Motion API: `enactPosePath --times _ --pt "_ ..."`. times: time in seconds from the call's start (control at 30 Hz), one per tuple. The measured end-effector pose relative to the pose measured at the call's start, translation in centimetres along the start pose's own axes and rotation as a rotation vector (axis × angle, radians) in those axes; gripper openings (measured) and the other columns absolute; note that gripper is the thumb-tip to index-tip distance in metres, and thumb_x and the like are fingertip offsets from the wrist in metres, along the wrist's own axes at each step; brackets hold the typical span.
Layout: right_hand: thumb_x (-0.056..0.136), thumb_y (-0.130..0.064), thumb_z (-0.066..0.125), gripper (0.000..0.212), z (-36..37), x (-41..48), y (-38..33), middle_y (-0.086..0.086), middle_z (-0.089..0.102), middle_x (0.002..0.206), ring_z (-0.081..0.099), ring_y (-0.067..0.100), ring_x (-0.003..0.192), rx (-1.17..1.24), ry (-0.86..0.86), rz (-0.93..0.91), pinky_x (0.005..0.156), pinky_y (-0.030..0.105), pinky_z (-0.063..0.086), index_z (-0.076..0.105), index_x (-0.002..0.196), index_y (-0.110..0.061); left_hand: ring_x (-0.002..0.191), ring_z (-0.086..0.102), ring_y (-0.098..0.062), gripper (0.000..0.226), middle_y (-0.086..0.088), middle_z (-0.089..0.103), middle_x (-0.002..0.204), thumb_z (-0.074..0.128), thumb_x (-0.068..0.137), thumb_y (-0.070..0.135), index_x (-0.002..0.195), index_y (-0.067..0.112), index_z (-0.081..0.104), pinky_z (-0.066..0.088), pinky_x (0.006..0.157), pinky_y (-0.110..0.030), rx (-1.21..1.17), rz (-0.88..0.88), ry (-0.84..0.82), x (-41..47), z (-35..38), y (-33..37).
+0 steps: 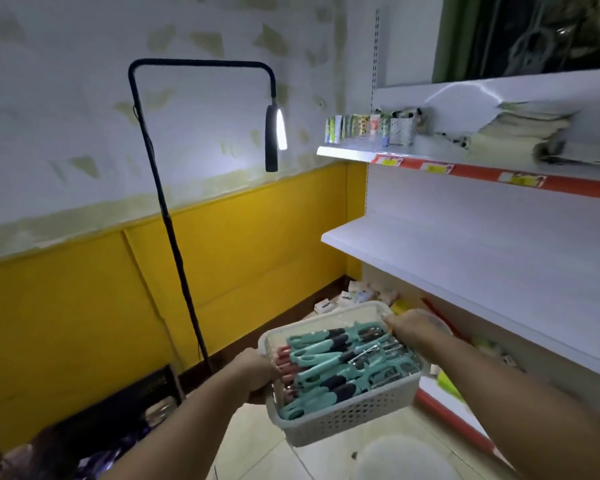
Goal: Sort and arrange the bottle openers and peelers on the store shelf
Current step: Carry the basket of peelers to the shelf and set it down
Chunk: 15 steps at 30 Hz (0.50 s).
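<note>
A white perforated basket (354,415) is being held off the floor between both hands. The left hand (257,370) is being kept closed on the basket's left rim, with the fingers curled over the edge and into the inside. The right hand (413,327) is being kept closed on the far right corner of the rim; its back is being shown to the camera and its fingertips are hidden.

Between the two hands, teal-handled tools (326,358) with dark grip sections and metal heads are being carried in the basket, stacked flat and filling it. Just beside the left hand's fingers, a few red-handled tools (285,362) are being carried against the same wall. Which of these are openers and which are peelers cannot be told.

Above and to the right of the right hand, a white shelf (482,258) is being left bare on its visible surface. Higher above that hand, an upper shelf (471,168) with a red edge strip is being used for small packs (361,128) and folded pale goods. Beyond and above the left hand, a lit floor lamp (274,140) is being stood against a yellow wall panel (84,306).
</note>
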State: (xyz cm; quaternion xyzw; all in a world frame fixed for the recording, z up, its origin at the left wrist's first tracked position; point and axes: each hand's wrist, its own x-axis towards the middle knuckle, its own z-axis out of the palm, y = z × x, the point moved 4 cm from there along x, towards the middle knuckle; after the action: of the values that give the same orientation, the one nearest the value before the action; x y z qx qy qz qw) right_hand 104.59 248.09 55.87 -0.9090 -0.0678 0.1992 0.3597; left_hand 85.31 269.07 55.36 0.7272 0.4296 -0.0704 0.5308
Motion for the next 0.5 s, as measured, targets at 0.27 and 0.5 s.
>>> enactPosePath --times 0.27,0.5 --pt "0.09 -0.047 0.055 0.04 -1.8 12.5 -3.8 0.004 0.057 0.069 0.051 0.014 0.054 0.085 0.034 0.064 0.044 0.02 0.034 0.056 0.083 -0.007 0.055 0.067 -0.018 0.006 -0.011 0.065 0.072 0.064 0.084 0.002 0.08 0.002 0.059 0.057 0.054 -0.031 0.156 -0.052 -0.171 10.4 -0.8 9.0" --pt "0.083 -0.062 0.054 0.059 -6.3 19.7 -2.4 0.008 0.065 0.072 0.058 0.02 0.059 0.06 0.222 0.106 0.052 0.026 0.038 0.064 0.08 -0.004 0.072 0.073 -0.025 0.013 -0.02 0.071 0.09 0.06 0.086 -0.002 0.099 -0.002 0.062 0.059 0.062 -0.038 -0.051 0.021 -0.251 19.0 3.3 15.1"
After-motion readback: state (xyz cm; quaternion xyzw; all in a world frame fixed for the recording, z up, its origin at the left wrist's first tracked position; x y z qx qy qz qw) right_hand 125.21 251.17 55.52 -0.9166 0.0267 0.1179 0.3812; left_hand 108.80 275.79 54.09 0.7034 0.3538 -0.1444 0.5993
